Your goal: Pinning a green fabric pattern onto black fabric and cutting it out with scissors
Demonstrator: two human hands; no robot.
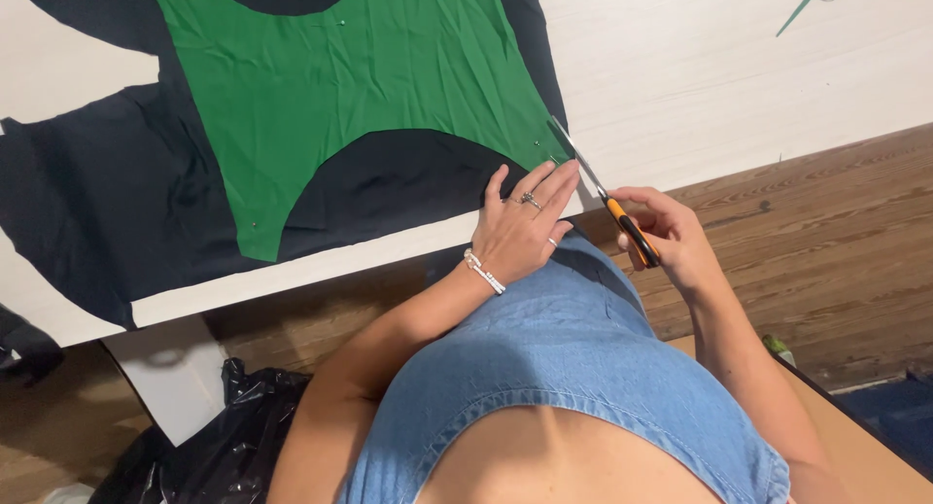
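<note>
Two hands work on the counter [680, 86]: left hand [520, 234] flat on one green fabric piece [350, 86], right hand [671, 234] gripping one pair of scissors [598, 188].

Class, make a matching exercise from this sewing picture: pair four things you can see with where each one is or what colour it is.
Things:
1. green fabric
2. scissors
3. left hand
4. black plastic bag

Descriptions:
A. pressed flat on the dark fabric
B. on the floor under the table
C. pinned on top of the dark fabric
D. orange-handled, held in the right hand

Pairs: 1-C, 2-D, 3-A, 4-B
</note>
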